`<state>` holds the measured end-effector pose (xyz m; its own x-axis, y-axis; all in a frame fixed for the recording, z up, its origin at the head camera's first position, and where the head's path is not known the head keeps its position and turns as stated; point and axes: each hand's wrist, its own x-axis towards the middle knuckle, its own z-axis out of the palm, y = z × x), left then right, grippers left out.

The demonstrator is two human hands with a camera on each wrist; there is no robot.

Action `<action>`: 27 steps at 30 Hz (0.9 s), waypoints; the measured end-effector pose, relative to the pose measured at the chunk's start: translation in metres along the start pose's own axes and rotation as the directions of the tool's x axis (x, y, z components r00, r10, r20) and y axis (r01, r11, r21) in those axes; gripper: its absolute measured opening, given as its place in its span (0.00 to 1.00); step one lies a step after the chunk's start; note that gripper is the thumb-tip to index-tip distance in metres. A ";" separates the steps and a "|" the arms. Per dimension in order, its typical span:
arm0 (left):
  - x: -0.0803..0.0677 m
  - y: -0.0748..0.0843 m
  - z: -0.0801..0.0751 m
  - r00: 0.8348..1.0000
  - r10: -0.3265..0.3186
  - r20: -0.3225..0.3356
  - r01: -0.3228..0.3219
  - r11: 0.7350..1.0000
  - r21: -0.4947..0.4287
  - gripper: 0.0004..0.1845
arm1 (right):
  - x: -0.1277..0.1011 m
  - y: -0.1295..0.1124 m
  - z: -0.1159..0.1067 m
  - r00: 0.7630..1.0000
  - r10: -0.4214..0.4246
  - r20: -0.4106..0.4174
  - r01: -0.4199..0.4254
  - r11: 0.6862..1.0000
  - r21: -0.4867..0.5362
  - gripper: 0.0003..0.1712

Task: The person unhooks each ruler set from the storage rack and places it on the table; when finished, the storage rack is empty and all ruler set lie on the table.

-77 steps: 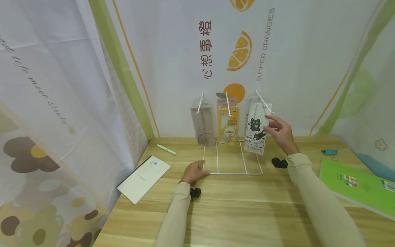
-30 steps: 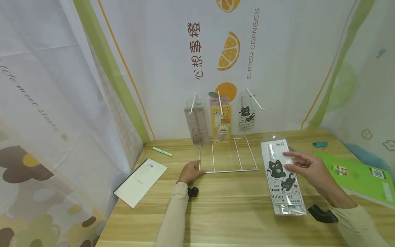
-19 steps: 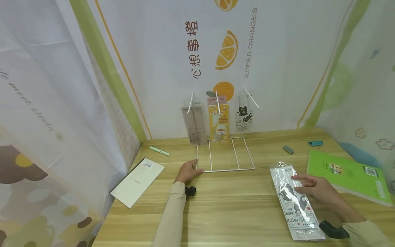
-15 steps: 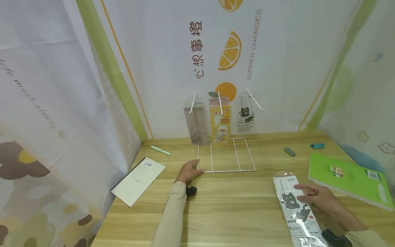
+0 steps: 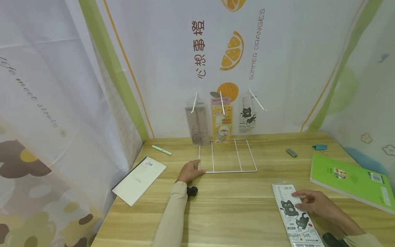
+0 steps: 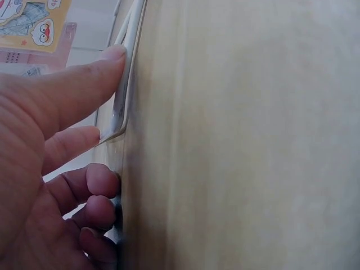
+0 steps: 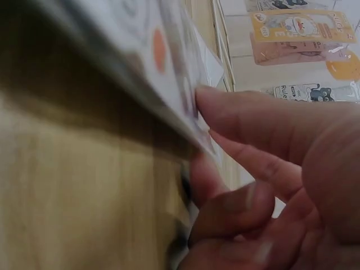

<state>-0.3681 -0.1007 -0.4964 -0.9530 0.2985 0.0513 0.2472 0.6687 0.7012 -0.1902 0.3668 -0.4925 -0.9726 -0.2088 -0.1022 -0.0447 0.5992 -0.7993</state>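
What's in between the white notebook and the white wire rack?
The left hand, touching the wire rack at its near left corner. Bare tabletop separates that hand from the notebook. The head view shows this.

Tbl (image 5: 234, 212): wire rack (image 5: 231, 171) far ctr, cloth (image 5: 166, 68) behind. L hook (image 5: 194, 102) w/ L pkt (image 5: 197, 127); ctr hook (image 5: 222, 103) w/ front pkt (image 5: 223, 128), 2nd pkt (image 5: 216, 102) behind it; R hook (image 5: 257, 100) w/ R pkt (image 5: 248, 118). L hand (image 5: 189, 171) at rack's near L corner. Far L: pen (image 5: 162, 150); notepad (image 5: 139, 181) nearer. Far R: sm. item (image 5: 291, 153), clip (image 5: 319, 147) to its R, bk (image 5: 351, 181) nearer. Near R: ruler pkt (image 5: 297, 216), R hand (image 5: 318, 204) on its R edge.
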 end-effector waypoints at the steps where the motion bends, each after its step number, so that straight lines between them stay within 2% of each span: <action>1: 0.000 0.001 0.000 1.000 -0.001 0.001 0.001 1.000 -0.005 0.35 | -0.001 -0.001 0.000 1.000 0.007 -0.007 -0.008 1.000 -0.010 0.31; 7: 0.000 0.003 -0.002 1.000 -0.016 -0.001 0.016 1.000 -0.009 0.35 | -0.002 -0.009 -0.002 0.996 0.037 -0.082 -0.043 0.996 -0.077 0.28; 12: -0.002 0.003 -0.003 1.000 -0.020 -0.001 0.020 1.000 -0.021 0.35 | 0.016 -0.025 -0.012 0.981 0.013 -0.195 -0.045 0.986 -0.161 0.27; 15: -0.003 0.003 -0.002 1.000 -0.022 -0.003 0.022 1.000 -0.019 0.35 | 0.038 -0.035 -0.023 0.972 -0.028 -0.235 -0.005 0.991 -0.137 0.27; 19: -0.002 0.003 0.000 1.000 -0.021 0.008 0.021 0.999 -0.025 0.35 | 0.075 -0.045 -0.039 0.956 -0.097 -0.278 0.084 0.995 -0.058 0.28; 27: -0.002 0.002 0.000 1.000 -0.019 0.009 0.019 1.000 -0.005 0.35 | 0.160 -0.069 -0.060 0.937 -0.152 -0.315 0.171 0.985 0.033 0.31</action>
<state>-0.3652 -0.0997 -0.4954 -0.9560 0.2916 0.0313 0.2278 0.6711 0.7055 -0.3560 0.3384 -0.4178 -0.9762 -0.0431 0.2125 -0.2027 0.5292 -0.8239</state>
